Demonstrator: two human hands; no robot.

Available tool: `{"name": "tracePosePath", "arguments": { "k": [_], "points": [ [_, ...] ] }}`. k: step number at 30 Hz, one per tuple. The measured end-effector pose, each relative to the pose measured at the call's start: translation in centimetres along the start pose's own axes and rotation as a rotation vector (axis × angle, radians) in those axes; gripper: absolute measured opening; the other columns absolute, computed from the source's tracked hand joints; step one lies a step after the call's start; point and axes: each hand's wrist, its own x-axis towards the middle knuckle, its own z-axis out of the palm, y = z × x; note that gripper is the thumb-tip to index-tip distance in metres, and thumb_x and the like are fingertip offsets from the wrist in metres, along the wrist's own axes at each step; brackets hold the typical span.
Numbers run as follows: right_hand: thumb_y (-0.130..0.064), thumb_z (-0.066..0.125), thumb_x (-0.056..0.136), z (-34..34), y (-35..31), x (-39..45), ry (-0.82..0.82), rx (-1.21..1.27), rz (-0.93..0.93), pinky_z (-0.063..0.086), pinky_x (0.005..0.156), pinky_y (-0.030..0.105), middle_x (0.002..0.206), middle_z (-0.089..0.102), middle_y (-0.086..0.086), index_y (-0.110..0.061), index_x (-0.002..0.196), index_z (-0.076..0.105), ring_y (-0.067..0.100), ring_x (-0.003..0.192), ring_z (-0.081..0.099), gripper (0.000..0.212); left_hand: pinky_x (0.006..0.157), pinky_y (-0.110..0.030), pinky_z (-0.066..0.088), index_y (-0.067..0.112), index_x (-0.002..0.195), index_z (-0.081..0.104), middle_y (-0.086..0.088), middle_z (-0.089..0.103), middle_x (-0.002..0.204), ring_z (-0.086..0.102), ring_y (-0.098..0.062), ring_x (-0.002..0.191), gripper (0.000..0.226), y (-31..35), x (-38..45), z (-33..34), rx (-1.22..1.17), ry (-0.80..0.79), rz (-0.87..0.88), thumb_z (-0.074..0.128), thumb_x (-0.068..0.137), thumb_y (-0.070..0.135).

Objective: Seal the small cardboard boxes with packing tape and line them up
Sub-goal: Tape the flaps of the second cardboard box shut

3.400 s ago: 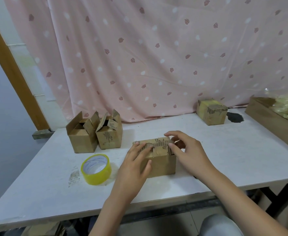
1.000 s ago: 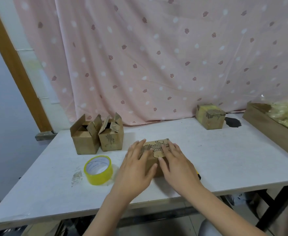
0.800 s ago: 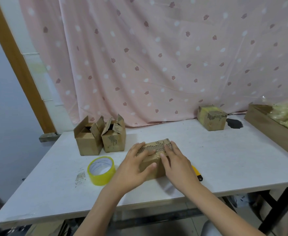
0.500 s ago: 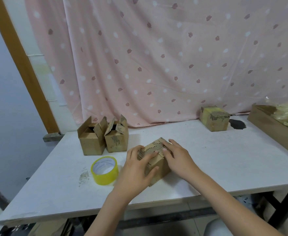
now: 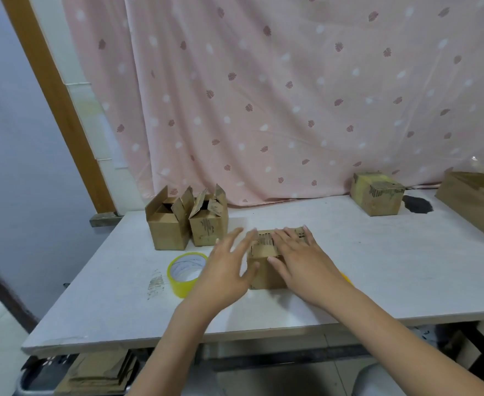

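Two flaps are pressed flat by the right hand (image 5: 298,260), fingers spread atop the box (image 5: 266,274); beside it, the left hand (image 5: 225,271) is splayed toward the tape (image 5: 186,270).

Table (image 5: 378,270) spans the lower half of the frame, curtain (image 5: 292,95) hung behind it. Near box (image 5: 266,270) sits at frame centre on the table, right hand (image 5: 301,258) laid flat on its top, left hand (image 5: 226,270) just left of it. Tape roll (image 5: 185,271) lies left of the left hand. Two open boxes (image 5: 188,224) are set side by side at centre left, behind the roll. Taped box (image 5: 378,197) is placed at upper right by the curtain; a larger carton (image 5: 469,207) is cut off at the right edge.
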Motion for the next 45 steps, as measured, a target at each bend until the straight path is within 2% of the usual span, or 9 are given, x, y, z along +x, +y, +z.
{"name": "tracePosePath", "arguments": {
  "k": [4, 8, 12, 15, 19, 26, 33, 37, 45],
  "points": [
    [-0.047, 0.015, 0.105, -0.7, -0.2, -0.1, -0.045, -0.031, 0.003, -0.003, 0.123, 0.041, 0.164, 0.013, 0.001, -0.011, 0.158, 0.011, 0.014, 0.152, 0.006, 0.064, 0.114, -0.039, 0.035, 0.031, 0.158, 0.02, 0.002, 0.032, 0.156, 0.035, -0.022, 0.141, 0.073, -2.5, -1.0, -4.1, 0.2, -0.149, -0.216, 0.057, 0.096, 0.046],
    [-0.046, 0.019, 0.105, -1.0, -0.6, 0.1, 0.009, -0.008, 0.006, -0.005, 0.123, 0.039, 0.164, 0.014, 0.003, -0.01, 0.157, 0.012, 0.015, 0.152, 0.007, 0.064, 0.101, -0.028, 0.039, 0.018, 0.151, 0.037, -0.004, 0.049, 0.145, 0.047, -0.025, 0.131, 0.064, -4.4, -2.3, -5.9, 0.321, -0.336, -0.381, 0.063, 0.094, 0.032],
    [-0.043, 0.021, 0.106, -1.5, -1.7, 0.3, 0.043, 0.001, -0.005, -0.002, 0.123, 0.041, 0.164, 0.017, 0.003, -0.011, 0.156, 0.017, 0.016, 0.151, 0.011, 0.06, 0.07, -0.025, 0.036, 0.023, 0.096, 0.065, 0.0, 0.064, 0.094, 0.056, -0.023, 0.096, 0.011, -5.4, -3.3, -5.5, 0.301, -0.301, -0.367, 0.066, 0.088, 0.015],
    [-0.031, 0.034, 0.105, -1.9, -2.9, 0.1, 0.2, 0.174, -0.075, 0.005, 0.123, 0.036, 0.153, 0.041, 0.005, -0.011, 0.146, 0.042, 0.019, 0.144, 0.032, 0.046, 0.063, -0.029, 0.031, 0.024, 0.08, 0.056, 0.006, 0.052, 0.072, 0.048, -0.021, 0.079, 0.016, -5.5, -3.6, -5.3, 0.245, -0.231, -0.38, 0.067, 0.089, 0.015],
    [-0.017, 0.054, 0.099, -2.4, -5.0, -0.7, 0.405, 0.529, -0.097, 0.045, 0.098, 0.03, 0.109, 0.069, -0.001, -0.013, 0.115, 0.067, 0.017, 0.104, 0.06, 0.021, 0.057, -0.029, 0.032, 0.021, 0.077, 0.057, 0.003, 0.05, 0.069, 0.047, -0.018, 0.069, 0.017, -4.3, -3.4, -6.0, 0.11, -0.12, -0.346, 0.07, 0.089, 0.021],
    [-0.038, 0.062, 0.094, -2.5, -6.9, -0.4, 0.16, 0.614, -0.02, 0.035, 0.097, 0.019, 0.13, 0.055, -0.005, -0.022, 0.142, 0.049, 0.012, 0.119, 0.049, 0.051, 0.072, -0.028, 0.051, 0.024, 0.088, 0.073, 0.009, 0.071, 0.079, 0.065, -0.007, 0.079, 0.002, 0.0, -3.6, -7.7, -0.141, -0.078, -0.232, 0.074, 0.088, 0.025],
    [-0.018, 0.072, 0.088, -2.7, -7.5, -0.9, 0.342, 0.737, 0.067, 0.045, 0.076, 0.015, 0.095, 0.069, -0.004, -0.017, 0.104, 0.074, 0.009, 0.085, 0.06, 0.016, 0.07, -0.034, 0.053, 0.023, 0.088, 0.071, 0.007, 0.07, 0.077, 0.066, -0.013, 0.074, 0.003, 1.9, -3.7, -7.9, -0.182, -0.079, -0.214, 0.074, 0.088, 0.024],
    [-0.013, 0.071, 0.088, -2.7, -7.6, -1.4, 0.352, 0.824, 0.119, 0.045, 0.071, 0.008, 0.083, 0.071, -0.008, -0.017, 0.09, 0.077, 0.005, 0.078, 0.062, 0.007, 0.056, -0.018, 0.039, 0.026, 0.083, 0.069, 0.02, 0.06, 0.062, 0.054, -0.001, 0.06, 0.007, 2.0, -3.9, -7.6, -0.174, -0.066, -0.224, 0.075, 0.087, 0.026],
    [-0.017, 0.074, 0.084, -3.9, -5.8, -1.0, 0.138, 0.927, 0.217, 0.052, 0.067, 0.02, 0.074, 0.073, -0.005, -0.022, 0.08, 0.078, 0.006, 0.07, 0.067, 0.007, 0.058, -0.021, 0.038, 0.034, 0.089, 0.072, 0.009, 0.068, 0.075, 0.056, 0.001, 0.065, 0.009, 2.4, -4.1, -7.2, -0.201, -0.062, -0.253, 0.071, 0.088, 0.044]
  ]
}}
